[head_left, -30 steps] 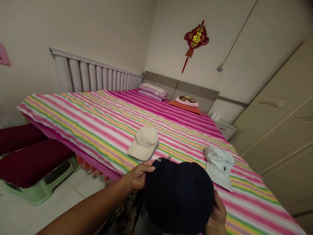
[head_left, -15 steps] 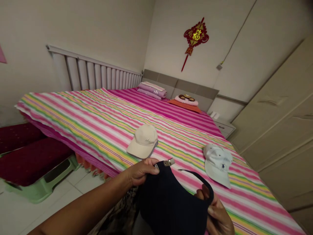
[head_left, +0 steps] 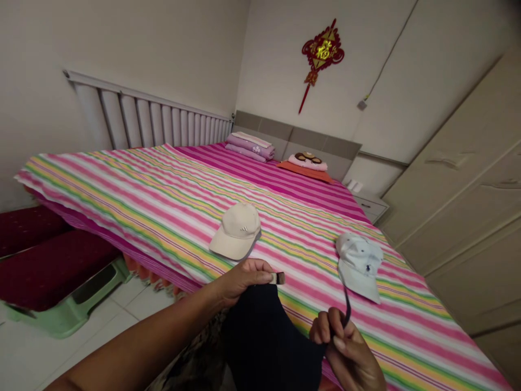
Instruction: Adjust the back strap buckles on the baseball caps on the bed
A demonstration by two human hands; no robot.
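Note:
A dark navy cap [head_left: 272,336] is held between my two hands at the bottom middle, its back opening facing away from me. My left hand [head_left: 244,281] is closed with the thumb pressed at the metal buckle [head_left: 279,278] on one side of the opening. On the other side my right hand [head_left: 345,345] pinches the cap's edge at the base of its loose strap [head_left: 347,309], whose end sticks up, unfastened. Beyond my left hand lies a beige cap [head_left: 236,231] on the bed. A white cap [head_left: 360,266] rests farther right, past my right hand.
The bed [head_left: 154,201] has a striped cover. Folded purple bedding [head_left: 250,147] and a pink folded item [head_left: 307,162] lie near the headboard. Dark red-topped stools [head_left: 61,266] stand at left, a radiator [head_left: 150,117] behind. A wardrobe [head_left: 468,217] rises at right.
The strap has swung from curving left over the opening to pointing upward. My right hand has shifted left and slightly up, and my left thumb has moved onto the buckle.

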